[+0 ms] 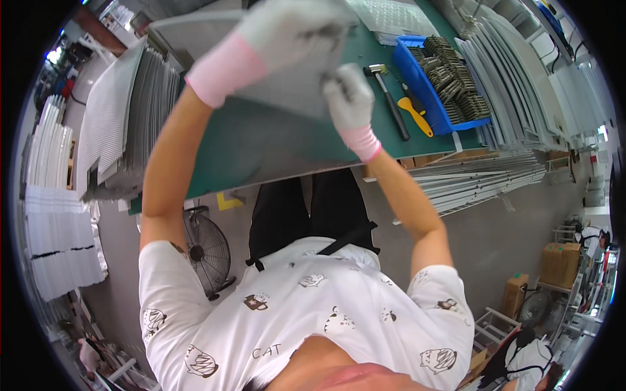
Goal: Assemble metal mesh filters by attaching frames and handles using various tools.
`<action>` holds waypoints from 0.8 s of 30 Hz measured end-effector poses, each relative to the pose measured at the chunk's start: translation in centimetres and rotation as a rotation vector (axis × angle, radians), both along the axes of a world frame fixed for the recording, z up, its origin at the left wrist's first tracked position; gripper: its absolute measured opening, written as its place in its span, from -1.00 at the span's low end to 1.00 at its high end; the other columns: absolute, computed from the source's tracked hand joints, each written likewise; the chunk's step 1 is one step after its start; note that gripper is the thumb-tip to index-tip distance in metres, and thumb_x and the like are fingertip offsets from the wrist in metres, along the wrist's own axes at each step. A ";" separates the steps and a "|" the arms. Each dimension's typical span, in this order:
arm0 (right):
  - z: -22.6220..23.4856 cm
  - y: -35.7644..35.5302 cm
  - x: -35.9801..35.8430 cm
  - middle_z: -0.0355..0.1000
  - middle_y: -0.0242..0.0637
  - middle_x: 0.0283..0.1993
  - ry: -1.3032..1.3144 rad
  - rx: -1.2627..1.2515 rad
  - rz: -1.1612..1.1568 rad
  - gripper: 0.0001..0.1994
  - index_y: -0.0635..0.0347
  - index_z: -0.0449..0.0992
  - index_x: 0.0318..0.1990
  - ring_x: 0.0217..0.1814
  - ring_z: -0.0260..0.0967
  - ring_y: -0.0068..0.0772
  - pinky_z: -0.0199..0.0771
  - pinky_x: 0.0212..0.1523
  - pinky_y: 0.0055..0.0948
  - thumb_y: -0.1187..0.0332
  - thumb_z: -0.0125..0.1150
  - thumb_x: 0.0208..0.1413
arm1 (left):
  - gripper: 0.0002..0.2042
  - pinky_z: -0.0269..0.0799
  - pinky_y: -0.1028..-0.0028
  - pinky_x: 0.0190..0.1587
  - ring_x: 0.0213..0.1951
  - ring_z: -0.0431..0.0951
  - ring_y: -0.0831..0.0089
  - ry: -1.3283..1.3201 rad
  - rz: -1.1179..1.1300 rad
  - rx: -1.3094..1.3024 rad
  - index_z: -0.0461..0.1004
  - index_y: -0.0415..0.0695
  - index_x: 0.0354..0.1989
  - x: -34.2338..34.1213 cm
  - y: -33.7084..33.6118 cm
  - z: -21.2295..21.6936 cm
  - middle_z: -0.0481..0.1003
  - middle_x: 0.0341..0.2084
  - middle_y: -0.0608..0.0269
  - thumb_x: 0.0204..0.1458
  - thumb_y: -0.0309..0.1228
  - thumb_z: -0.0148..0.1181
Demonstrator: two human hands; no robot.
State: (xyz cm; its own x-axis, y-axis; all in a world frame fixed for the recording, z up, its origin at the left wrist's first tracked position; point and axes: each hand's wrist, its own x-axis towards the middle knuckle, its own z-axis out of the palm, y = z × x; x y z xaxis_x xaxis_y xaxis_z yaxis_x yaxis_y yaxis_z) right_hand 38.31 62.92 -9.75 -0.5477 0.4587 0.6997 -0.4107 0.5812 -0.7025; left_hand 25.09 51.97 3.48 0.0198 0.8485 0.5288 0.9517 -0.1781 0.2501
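Note:
A thin grey mesh-like sheet [287,88] is tilted over the green table [228,140], blurred by motion. My left hand [293,36], in a white glove with a pink cuff and dark fingertips, is raised above this sheet. Its fingers look curled, but blur hides what they hold. Lower and to the right, my right hand [351,101] wears a matching glove. Its fingers close on the edge of the sheet. Beside that hand lie a hammer [390,104] with a black handle and a yellow-handled scraper [415,116].
A blue bin [417,72] of stacked brownish metal pieces stands right of the tools. Upright stacks of grey panels flank the table at left [120,111] and right [515,78]. Bubble wrap [394,16] lies at the back. A black fan [207,244] stands on the floor.

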 end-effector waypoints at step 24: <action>15.2 6.4 10.5 0.28 -0.21 -0.58 -0.661 0.406 -0.135 -0.70 0.29 0.41 -0.15 -0.55 0.26 -0.46 0.31 -0.43 -0.44 0.20 0.00 0.21 | -0.52 0.16 0.18 -0.05 -0.26 0.36 0.22 0.480 0.590 0.272 0.46 -0.01 -0.30 1.9 0.0 -3.9 0.35 -0.41 0.19 -0.33 0.04 0.36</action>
